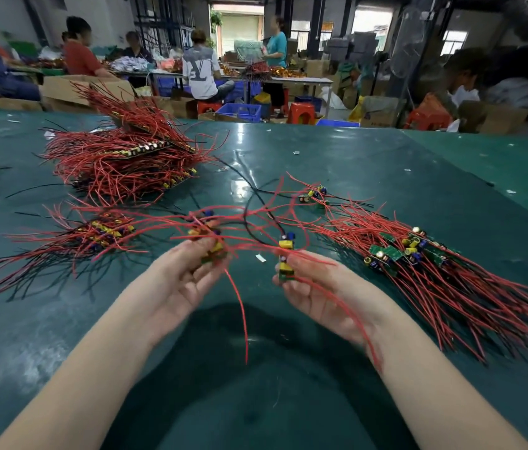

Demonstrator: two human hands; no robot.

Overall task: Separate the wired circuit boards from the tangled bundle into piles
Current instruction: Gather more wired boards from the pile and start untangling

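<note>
Holding boards above the green desk (385,164), the left hand (179,280) grips a wired circuit board (214,250) while the right hand (308,287) pinches another board (286,271). Their red wires cross between them. Sorted piles lie toward the left edge (103,233) and right edge (411,251); the big bundle (119,160) sits far left.

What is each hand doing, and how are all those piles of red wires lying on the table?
Left hand: palm up, pinching a small board.
Right hand: palm up, holding a yellow-topped board upright.
Right pile: flat, wires fanned toward the person.
Left pile: flat, wires spread.
Big bundle: heaped, tangled.
Loose board: lying alone beyond the hands.
</note>
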